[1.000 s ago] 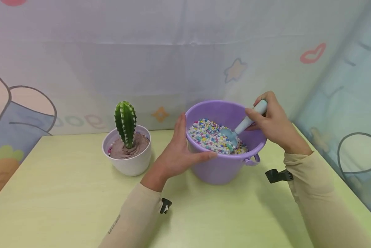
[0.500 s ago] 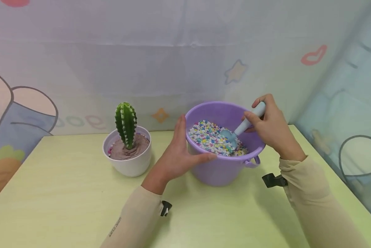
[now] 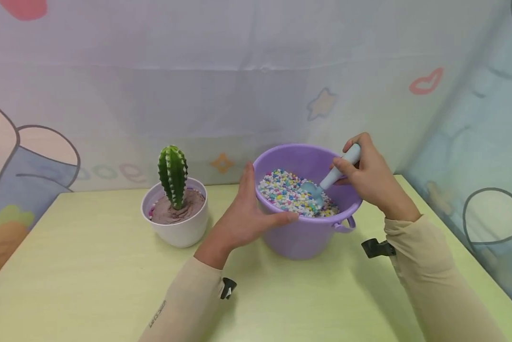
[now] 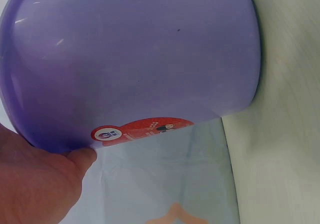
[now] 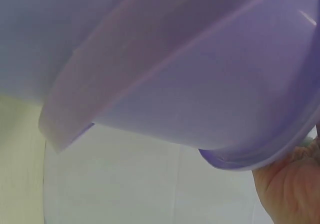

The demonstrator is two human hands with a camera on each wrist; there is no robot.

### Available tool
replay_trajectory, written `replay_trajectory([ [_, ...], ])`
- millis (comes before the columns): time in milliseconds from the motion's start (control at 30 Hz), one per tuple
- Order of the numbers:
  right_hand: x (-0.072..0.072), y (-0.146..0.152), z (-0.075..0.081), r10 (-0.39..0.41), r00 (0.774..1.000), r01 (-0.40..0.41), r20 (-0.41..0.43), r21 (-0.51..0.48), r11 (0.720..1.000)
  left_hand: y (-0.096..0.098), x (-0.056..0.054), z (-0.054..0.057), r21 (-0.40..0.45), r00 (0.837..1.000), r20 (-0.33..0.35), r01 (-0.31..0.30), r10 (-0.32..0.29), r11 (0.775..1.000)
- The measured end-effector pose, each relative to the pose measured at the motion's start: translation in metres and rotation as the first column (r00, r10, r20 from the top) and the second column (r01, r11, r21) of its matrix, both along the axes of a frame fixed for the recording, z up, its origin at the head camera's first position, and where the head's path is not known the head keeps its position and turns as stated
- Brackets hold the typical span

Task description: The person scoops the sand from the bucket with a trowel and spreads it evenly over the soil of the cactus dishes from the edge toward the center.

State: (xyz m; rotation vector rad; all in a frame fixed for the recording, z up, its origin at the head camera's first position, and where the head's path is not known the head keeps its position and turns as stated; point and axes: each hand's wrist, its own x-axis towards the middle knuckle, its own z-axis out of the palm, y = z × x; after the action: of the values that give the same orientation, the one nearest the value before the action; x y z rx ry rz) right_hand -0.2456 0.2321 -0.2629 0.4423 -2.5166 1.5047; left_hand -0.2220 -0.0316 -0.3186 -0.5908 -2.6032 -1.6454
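A purple bucket [image 3: 298,240] stands on the table, partly filled with small multicoloured pebbles [image 3: 277,187]. My left hand [image 3: 245,221] lies against its left side, the fingers straight up along the wall and the thumb stretched over the front rim. In the left wrist view that hand [image 4: 37,189] sits just under the rim. My right hand [image 3: 371,178] grips a light blue scoop [image 3: 330,179] by its handle, over the bucket's right side. The scoop's head is partly sunk in the pebbles. The right wrist view shows the bucket's swing handle [image 5: 110,74] and part of my right hand [image 5: 292,189].
To the left of the bucket, a white pot [image 3: 180,234] holds a green cactus [image 3: 172,178] set in brown filling. A printed cloth [image 3: 153,104] hangs behind the pale yellow-green table [image 3: 89,266]. The table's right edge runs beside my right forearm.
My right hand and the scoop have shifted slightly left, the scoop's head staying among the pebbles. My left hand keeps its place on the bucket. The head view has tilted a little.
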Motion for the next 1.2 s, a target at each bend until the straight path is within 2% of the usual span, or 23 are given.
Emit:
replay_trajectory([
  [133,-0.0014,-0.0008,-0.0008,0.011,1.000,-0.011,0.010,0.005,1.000,-0.0011,0.0007,-0.0006,-0.034,1.000,0.015,-0.023,0.024,0.999],
  [567,-0.0021,0.0000,-0.0001,0.034,0.999,-0.034,0.003,-0.005,0.999,-0.0031,-0.0008,-0.0042,-0.024,0.999,-0.015,-0.047,0.047,0.999],
  [1033,-0.0003,0.0019,0.0014,0.011,1.000,-0.011,0.016,0.023,1.000,-0.0024,-0.0007,-0.0060,-0.045,0.999,-0.036,-0.037,0.036,0.998],
  [1200,0.0002,0.0024,0.0010,0.007,1.000,-0.008,0.016,0.033,0.999,-0.0024,-0.0005,-0.0078,-0.024,0.998,-0.052,-0.029,0.027,0.999],
])
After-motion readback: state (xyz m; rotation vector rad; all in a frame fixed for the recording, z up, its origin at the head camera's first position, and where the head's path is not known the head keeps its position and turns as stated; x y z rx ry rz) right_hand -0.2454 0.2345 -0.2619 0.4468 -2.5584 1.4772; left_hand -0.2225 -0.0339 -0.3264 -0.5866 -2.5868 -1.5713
